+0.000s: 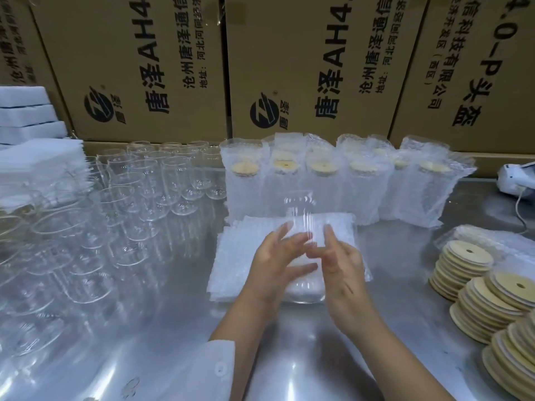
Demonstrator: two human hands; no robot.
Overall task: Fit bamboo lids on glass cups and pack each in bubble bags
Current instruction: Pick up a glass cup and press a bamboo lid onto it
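Observation:
A clear glass cup (301,209) without a lid is held tilted over the table's middle, its base towards me. My left hand (275,264) grips its left side, thumb below and fingers spread above. On the cup's right side my right hand (341,270) holds it with one finger raised. Under the cup lies a flat stack of bubble bags (246,256). Bamboo lids (469,256) with centre holes are piled at the right. Behind stand several bagged cups with lids (318,183).
Many empty glass cups (144,183) crowd the left half of the steel table (179,328). White foam sheets (37,169) are stacked at the far left. Cardboard boxes (304,68) wall off the back. A white device with a cord (518,178) lies at the far right.

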